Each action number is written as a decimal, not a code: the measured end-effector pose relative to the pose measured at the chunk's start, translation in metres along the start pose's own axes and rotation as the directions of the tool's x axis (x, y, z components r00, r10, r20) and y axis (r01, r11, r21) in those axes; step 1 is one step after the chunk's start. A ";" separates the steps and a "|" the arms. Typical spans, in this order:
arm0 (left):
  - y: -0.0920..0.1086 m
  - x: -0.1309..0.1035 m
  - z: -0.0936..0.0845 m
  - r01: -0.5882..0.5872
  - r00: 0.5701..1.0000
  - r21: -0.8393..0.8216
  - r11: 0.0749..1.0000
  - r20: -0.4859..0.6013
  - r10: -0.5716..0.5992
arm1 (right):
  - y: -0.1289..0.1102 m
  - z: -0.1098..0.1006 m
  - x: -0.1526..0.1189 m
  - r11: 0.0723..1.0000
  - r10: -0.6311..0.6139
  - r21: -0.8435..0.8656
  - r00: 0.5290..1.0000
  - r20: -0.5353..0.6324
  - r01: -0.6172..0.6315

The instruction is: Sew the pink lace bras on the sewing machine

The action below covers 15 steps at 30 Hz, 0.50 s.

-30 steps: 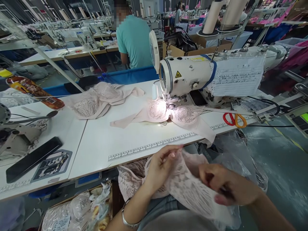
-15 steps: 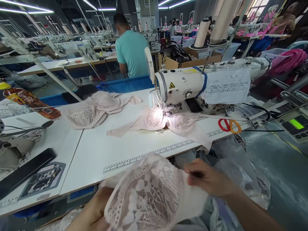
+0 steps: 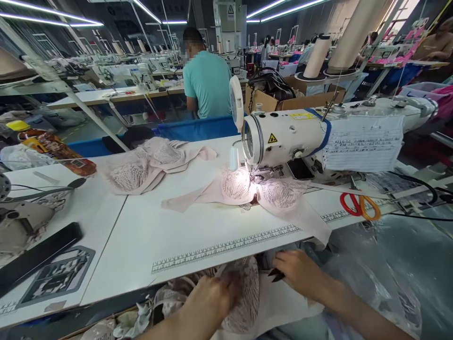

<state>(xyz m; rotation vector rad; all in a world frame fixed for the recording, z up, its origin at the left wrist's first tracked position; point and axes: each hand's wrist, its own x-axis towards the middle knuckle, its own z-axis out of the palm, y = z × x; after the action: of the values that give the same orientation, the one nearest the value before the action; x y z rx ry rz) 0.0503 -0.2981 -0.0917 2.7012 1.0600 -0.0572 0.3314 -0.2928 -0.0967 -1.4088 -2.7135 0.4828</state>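
Note:
Below the table's front edge, my left hand (image 3: 208, 297) grips a pale pink lace bra piece (image 3: 244, 297) in my lap. My right hand (image 3: 300, 276) rests on the same piece at its right side, with a small dark object, perhaps thread snips (image 3: 275, 274), between its fingers. Under the needle of the white sewing machine (image 3: 300, 137) lies another pink lace bra (image 3: 262, 191), lit by the machine's lamp. Neither hand touches it.
A pile of pink bras (image 3: 148, 163) lies at the back left of the white table (image 3: 177, 231). Red and orange scissors (image 3: 359, 205) lie at the right. A black bar (image 3: 38, 255) and a snack packet (image 3: 58, 151) sit left. A person in a teal shirt (image 3: 208, 82) works behind.
My hands have lowered the lace piece from in front of me down into my lap below the table edge. The view has tilted up slightly.

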 end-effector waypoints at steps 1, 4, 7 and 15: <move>-0.004 0.013 -0.014 -0.108 0.991 0.004 0.994 -0.085 0.108 | 0.006 -0.012 0.005 0.997 -0.068 0.027 0.993 -0.099 0.071; -0.028 0.068 -0.055 -0.176 0.924 0.047 0.983 -0.338 0.181 | 0.032 -0.052 0.031 0.992 -0.101 0.034 0.936 -0.338 0.119; -0.058 0.129 -0.083 -0.154 0.915 0.119 0.981 -0.358 0.187 | 0.067 -0.084 0.071 0.989 0.099 -0.048 0.873 -0.477 -0.139; -0.081 0.186 -0.085 -0.257 0.951 0.270 0.928 -0.098 0.292 | 0.128 -0.092 0.132 0.866 0.247 -0.335 0.899 -0.361 -0.372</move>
<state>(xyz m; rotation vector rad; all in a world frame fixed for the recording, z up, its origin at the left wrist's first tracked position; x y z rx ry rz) 0.1280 -0.0967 -0.0488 3.1022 0.7372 0.0456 0.3724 -0.0947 -0.0607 -1.8529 -2.4189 -0.2913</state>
